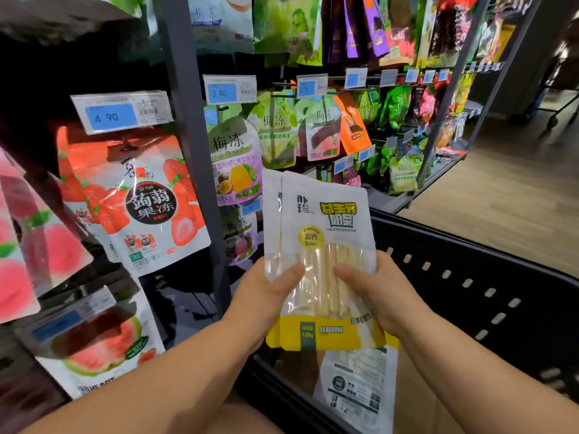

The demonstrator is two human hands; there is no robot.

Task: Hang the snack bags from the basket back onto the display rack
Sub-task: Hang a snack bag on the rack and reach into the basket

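Observation:
Two white-and-yellow snack bags (326, 214) with pale sticks inside are stacked and held upright above the black basket (470, 277). My left hand (266, 296) grips their left edge, thumb across the front. My right hand (372, 292) grips the right edge, thumb on the clear window. Another white snack bag (357, 389) lies back side up in the basket below. The display rack (191, 126) stands just behind and to the left, hung with jelly pouches.
A strawberry jelly bag (134, 195) hangs under a 4.90 price tag (112, 115); peach and watermelon bags (94, 343) hang lower left. Green plum-jelly pouches (235, 155) fill the hooks past the grey upright. Wooden floor (507, 195) opens to the right.

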